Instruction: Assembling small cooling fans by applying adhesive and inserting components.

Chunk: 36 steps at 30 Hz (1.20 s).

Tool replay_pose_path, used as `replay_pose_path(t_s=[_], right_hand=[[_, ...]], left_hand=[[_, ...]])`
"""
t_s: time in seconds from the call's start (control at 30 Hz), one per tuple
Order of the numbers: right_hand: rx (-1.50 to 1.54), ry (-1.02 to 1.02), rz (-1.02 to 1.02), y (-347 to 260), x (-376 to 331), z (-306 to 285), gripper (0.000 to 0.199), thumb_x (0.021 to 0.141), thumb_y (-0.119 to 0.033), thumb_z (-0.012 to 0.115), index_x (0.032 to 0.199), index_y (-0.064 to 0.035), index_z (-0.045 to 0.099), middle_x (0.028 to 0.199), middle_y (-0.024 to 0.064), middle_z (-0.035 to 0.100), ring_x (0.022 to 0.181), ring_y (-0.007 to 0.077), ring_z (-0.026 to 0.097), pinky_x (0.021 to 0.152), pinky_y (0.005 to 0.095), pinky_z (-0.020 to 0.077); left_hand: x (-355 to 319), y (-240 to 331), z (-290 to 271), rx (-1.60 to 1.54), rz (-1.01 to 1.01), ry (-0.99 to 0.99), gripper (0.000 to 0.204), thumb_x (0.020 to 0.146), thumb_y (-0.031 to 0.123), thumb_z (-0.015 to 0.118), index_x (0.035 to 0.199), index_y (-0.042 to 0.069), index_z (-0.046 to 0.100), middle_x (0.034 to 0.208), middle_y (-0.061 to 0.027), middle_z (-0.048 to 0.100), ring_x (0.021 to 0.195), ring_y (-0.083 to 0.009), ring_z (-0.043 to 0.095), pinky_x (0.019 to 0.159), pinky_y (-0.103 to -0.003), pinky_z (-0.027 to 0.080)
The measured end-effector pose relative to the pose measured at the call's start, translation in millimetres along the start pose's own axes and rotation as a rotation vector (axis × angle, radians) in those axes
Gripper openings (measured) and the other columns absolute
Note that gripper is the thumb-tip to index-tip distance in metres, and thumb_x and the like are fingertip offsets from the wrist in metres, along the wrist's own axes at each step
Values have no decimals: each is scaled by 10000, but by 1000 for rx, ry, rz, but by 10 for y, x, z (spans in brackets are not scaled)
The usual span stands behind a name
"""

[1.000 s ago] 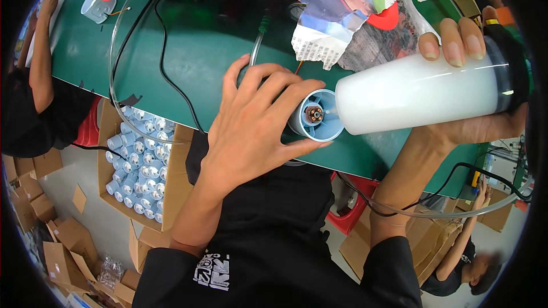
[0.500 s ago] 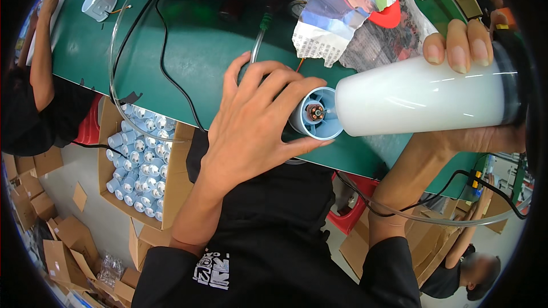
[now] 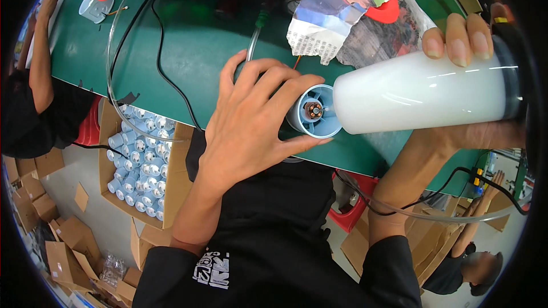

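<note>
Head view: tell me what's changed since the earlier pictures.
The right hand has swung the rear of the white cylinder slightly right and down in the picture; the clear hose on that side hangs lower. No hold was taken or released: the left hand still grips the blue cup.

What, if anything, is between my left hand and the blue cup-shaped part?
Nothing visible: your left hand holds the blue cup-shaped part directly, thumb and index finger around it. The white container on its right overlaps it in view but isn't between them.
</note>
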State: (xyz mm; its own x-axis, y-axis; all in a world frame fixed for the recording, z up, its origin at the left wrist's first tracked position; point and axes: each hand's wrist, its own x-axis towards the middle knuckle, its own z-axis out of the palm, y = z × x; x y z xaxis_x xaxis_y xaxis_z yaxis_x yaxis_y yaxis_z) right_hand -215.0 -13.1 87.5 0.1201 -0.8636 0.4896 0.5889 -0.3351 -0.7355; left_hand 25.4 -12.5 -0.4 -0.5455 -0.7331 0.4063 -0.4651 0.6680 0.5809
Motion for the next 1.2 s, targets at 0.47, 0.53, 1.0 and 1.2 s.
replay_pose_path(t_s=[0.47,0.53,1.0,1.2], right_hand=[[-1241,932,193,-1493,-792,-163,496,866,-371,669,1182,-3,566,864,92,615,746,183,621,617,309,509],[-1656,828,464,-1125,-618,-121,431,791,-307,780,1068,-21,617,914,87,659,793,168,620,660,312,509],[-2320,558,491,-600,-780,-513,661,798,-354,765,1283,38,546,1214,240,596,1134,374,570,951,439,455],[-1434,-145,-272,280,1054,730,171,916,-97,617,1051,8,632,975,143,675,864,221,656,785,326,514]], left_hand=[[53,61,-26,-15,22,-10,604,644,342,848,1164,118,639,1046,-43,602,1056,-248,544,1064,-511,295],[38,43,-21,12,28,-23,619,644,344,846,1176,114,632,1048,-56,602,1053,-258,548,1060,-523,297],[-21,12,-51,-33,98,16,620,725,421,795,1221,104,600,1042,-62,595,1080,-244,533,1056,-502,298],[-63,-44,-93,-24,66,26,598,741,440,778,1214,120,603,1038,-45,598,1083,-232,519,1065,-500,291]])
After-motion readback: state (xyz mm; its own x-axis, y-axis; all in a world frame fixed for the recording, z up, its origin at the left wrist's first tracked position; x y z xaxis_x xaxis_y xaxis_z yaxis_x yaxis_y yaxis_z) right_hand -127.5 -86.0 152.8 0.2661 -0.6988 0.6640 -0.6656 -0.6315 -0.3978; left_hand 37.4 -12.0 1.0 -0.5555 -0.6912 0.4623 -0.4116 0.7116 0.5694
